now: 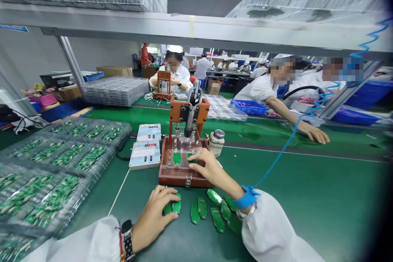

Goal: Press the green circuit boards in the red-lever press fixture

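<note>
the left hand point(153, 211) lies low over the bench point(307, 188), its grip partly closed: the fingers curl over a couple of green boards point(177, 204) in front of the clamp fixture point(172, 118), the thumb set apart by their near edge. whether it pinches one or only rests on top, i cannot tell. the right hand point(208, 168) reaches into the fixture, thumb and forefinger slightly parted at a green piece point(191, 159) on the clear plate point(183, 163); the fingers cover most of it, so i cannot tell whether this grip has real hold of it. a second piece point(177, 158) sits on the left of the same plate, with no finger on it. a handful of loose boards point(217, 220) lie on the bench in front of the fixture, some very close together, and the clear trays point(115, 146) at the left carry many more.

each board looks thin, stiff and light, with a shiny face, so it would probably skid if pushed and be awkward to pick up flat. the long edges seem the best place to take hold, with light pressure, since bending or hard squeezing could crack it
</note>
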Tool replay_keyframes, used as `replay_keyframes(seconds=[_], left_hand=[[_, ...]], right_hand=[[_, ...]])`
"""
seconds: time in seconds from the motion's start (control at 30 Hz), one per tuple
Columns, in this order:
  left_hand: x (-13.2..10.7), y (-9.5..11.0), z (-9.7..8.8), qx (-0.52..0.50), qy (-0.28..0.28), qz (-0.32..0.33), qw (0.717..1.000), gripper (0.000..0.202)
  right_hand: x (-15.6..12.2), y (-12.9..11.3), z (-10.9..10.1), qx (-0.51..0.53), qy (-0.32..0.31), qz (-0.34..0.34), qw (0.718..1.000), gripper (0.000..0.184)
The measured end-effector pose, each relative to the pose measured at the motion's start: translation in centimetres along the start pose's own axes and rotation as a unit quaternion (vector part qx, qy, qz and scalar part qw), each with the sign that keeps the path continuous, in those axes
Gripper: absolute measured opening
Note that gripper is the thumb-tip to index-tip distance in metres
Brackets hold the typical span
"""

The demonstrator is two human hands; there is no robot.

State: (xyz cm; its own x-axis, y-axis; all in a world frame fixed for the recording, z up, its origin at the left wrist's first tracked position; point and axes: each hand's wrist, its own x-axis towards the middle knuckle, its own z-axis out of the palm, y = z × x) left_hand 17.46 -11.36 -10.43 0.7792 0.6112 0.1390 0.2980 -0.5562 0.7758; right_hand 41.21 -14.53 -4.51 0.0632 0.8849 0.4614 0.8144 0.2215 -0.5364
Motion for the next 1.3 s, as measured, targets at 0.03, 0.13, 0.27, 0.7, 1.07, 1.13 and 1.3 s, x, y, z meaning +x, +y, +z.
replay_keyframes(seconds=[0.03, 0.13, 0.27, 0.7, 1.07, 1.13, 1.3], left_hand=[[0.0, 0.0, 0.0, -0.002, 0.001, -0.001, 1.000, 0.029], [0.1, 0.0, 0.0, -0.011, 0.004, 0.000, 1.000, 0.028], [-0.2, -0.5, 0.3, -0.020, 0.022, 0.030, 0.999, 0.024], [2.7, 1.3, -6.1, 0.073, 0.235, 0.140, 0.959, 0.021], [5.9, 1.9, -6.2, 0.057, 0.235, 0.096, 0.966, 0.024], [5.7, 1.7, -6.6, 0.059, 0.242, 0.099, 0.964, 0.023], [5.7, 1.3, -7.7, 0.066, 0.261, 0.106, 0.957, 0.023]], right_hand=[[0.3, 0.0, -0.1, -0.010, -0.010, -0.004, 1.000, 0.012], [0.6, -0.6, 0.3, -0.040, -0.028, -0.027, 0.998, 0.019], [0.8, -2.3, 1.7, -0.080, -0.060, -0.071, 0.992, 0.029], [0.6, -2.6, 1.9, -0.120, -0.032, -0.112, 0.986, 0.029], [0.7, -3.4, 2.7, -0.109, -0.035, -0.042, 0.992, 0.027], [1.4, -3.7, 2.7, -0.109, -0.048, -0.045, 0.992, 0.026], [2.7, -3.8, 2.0, -0.118, -0.101, -0.075, 0.985, 0.024]])
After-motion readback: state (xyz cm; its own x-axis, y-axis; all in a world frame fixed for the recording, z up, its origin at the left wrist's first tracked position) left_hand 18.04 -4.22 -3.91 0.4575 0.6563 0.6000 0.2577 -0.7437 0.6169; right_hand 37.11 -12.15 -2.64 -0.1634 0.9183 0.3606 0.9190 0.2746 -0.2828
